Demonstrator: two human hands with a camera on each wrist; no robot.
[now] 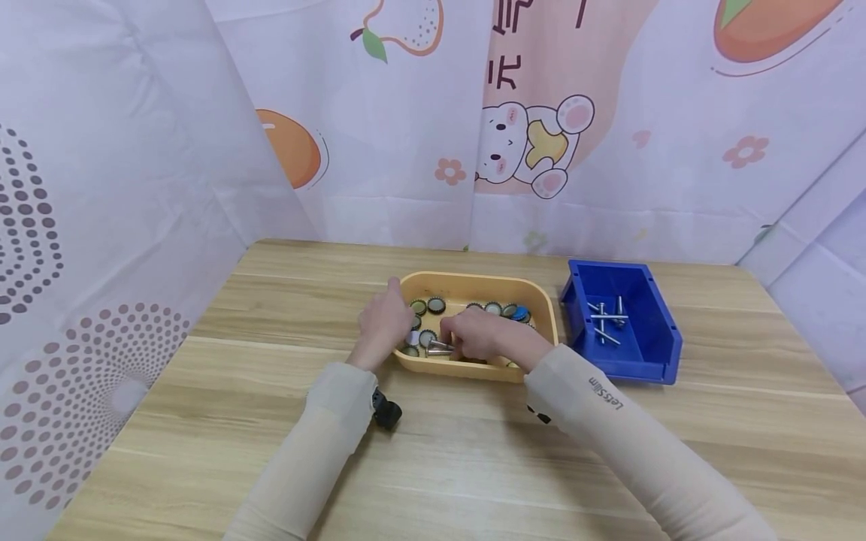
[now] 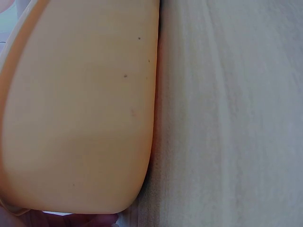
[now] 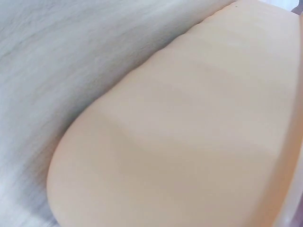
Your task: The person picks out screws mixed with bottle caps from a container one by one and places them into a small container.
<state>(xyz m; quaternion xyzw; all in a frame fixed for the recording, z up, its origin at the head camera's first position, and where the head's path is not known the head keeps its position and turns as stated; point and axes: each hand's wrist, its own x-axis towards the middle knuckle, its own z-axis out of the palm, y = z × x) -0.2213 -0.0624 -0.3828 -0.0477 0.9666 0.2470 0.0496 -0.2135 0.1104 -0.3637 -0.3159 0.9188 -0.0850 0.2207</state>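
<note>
A yellow plastic bin (image 1: 487,281) on the table holds many bottle caps, such as a dark-rimmed cap (image 1: 436,305) and a blue cap (image 1: 520,313). My left hand (image 1: 386,319) grips the bin's left end at the rim. My right hand (image 1: 483,334) reaches inside with bent fingers and pinches silvery bolts (image 1: 438,350), whose ends stick out to the left of the fingertips. The hand hides some of the caps beneath it. Both wrist views are mostly filled by the bin's outer wall (image 2: 85,104).
A blue parts bin (image 1: 659,315) stands just right of the yellow bin, with several silvery bolts (image 1: 609,317) lying crossed inside. Both stand on a wood-grain table (image 1: 460,458). A printed curtain (image 1: 399,135) hangs behind the table's back edge.
</note>
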